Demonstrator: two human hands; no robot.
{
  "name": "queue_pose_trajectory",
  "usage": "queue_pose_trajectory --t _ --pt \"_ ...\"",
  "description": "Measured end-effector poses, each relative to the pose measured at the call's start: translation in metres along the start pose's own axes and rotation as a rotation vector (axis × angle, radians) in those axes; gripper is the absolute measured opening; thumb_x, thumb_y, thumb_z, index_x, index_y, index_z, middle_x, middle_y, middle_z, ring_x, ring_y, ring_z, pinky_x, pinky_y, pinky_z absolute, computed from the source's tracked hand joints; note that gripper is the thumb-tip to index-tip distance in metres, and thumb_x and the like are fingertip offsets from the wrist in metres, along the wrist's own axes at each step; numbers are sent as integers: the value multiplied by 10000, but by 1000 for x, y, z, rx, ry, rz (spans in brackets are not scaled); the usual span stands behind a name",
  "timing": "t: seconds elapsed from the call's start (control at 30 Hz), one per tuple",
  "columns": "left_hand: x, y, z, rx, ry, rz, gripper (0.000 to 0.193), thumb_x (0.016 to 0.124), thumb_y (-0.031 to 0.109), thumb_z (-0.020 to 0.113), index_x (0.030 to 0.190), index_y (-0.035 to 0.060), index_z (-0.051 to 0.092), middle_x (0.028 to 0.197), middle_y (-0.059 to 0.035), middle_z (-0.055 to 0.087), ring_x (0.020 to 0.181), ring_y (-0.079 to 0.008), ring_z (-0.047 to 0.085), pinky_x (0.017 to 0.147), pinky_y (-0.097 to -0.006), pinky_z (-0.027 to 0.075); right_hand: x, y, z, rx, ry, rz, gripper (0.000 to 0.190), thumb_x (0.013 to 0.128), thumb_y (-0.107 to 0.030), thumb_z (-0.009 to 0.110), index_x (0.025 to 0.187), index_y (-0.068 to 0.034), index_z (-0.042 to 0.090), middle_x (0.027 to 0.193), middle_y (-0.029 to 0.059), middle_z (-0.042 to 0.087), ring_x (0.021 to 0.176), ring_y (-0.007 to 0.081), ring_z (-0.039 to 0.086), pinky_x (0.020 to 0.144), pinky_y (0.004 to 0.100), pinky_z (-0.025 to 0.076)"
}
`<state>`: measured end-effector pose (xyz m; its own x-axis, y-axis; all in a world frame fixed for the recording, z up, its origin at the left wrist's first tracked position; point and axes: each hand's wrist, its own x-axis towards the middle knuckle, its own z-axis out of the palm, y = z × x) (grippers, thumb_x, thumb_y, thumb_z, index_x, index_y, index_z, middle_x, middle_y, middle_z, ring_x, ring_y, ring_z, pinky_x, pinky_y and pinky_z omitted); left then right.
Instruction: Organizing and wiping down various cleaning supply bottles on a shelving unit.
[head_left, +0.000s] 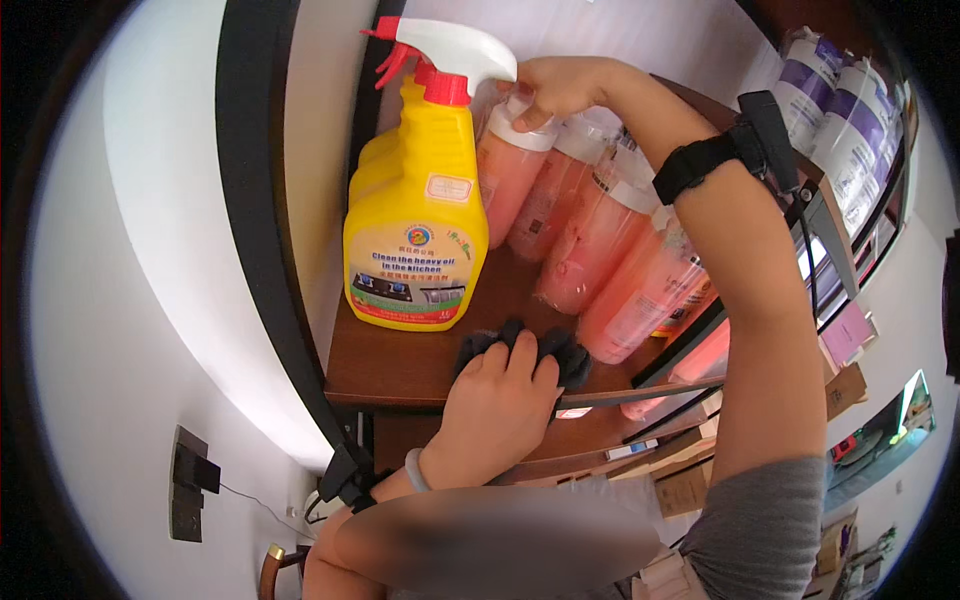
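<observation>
My left hand (499, 397) presses a dark cloth (570, 360) onto the front of a brown wooden shelf (397, 367), its fingers bent over the fabric. Farther back, my right hand (559, 90) reaches over the row and holds the white lid of a plastic-wrapped pink bottle (512, 172), thumb in front. Left of that bottle stands a yellow spray bottle of kitchen cleaner (412, 225) with a white and red trigger head; another yellow bottle is partly hidden behind it. More pink wrapped bottles (596, 247) lean in a row to the right, under my right forearm.
A black upright post (262, 187) borders the shelf on the left. Wrapped white and purple packs (855, 120) stand on a shelf at upper right. Below are a lower shelf (420, 442) and cardboard boxes (682, 491). A black socket with a plug (196, 472) is on the left wall.
</observation>
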<state>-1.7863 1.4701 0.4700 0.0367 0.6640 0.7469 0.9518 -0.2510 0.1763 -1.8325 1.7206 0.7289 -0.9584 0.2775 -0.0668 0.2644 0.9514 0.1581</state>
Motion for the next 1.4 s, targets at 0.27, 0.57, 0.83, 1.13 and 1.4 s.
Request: queue_pose_trajectory --t 0.27,0.57,0.83,1.13,1.4 --pt "0 -2 2 -20 8 -11 292 767 225 708 963 34 608 1101 -195 608 846 -318 611 723 -402 526 -13 -17 0 19 7 43 683 736 -255 819 1311 -33 524 1181 164 611 1098 290 571 929 371 473" --pt "2 1 -1 -20 -1 -21 306 765 197 716 995 23 612 1117 -186 605 868 -328 609 741 -414 526 -31 -33 -3 74 -18 -157 527 699 -144 819 1132 43 583 984 153 662 904 238 633 779 359 519" --pt "4 7 -1 16 -31 -3 282 796 182 696 1015 23 617 1121 -179 603 892 -342 607 765 -419 524 -122 -65 -86 -155 205 -70 584 733 -284 822 1159 49 601 1020 148 653 927 249 620 792 332 513" --pt "10 7 4 145 -54 -55 219 808 190 682 934 39 586 1010 -158 576 845 -327 586 745 -431 512 -245 -66 -97 151 500 -358 601 809 -406 732 1186 45 610 1032 134 660 927 186 621 774 287 511" --pt "108 -9 9 489 105 -77 146 907 167 589 935 24 579 911 -189 596 803 -363 647 671 -449 533 -362 2 -66 596 -131 -600 792 827 -501 725 1352 32 465 1082 177 644 792 199 678 575 246 571"
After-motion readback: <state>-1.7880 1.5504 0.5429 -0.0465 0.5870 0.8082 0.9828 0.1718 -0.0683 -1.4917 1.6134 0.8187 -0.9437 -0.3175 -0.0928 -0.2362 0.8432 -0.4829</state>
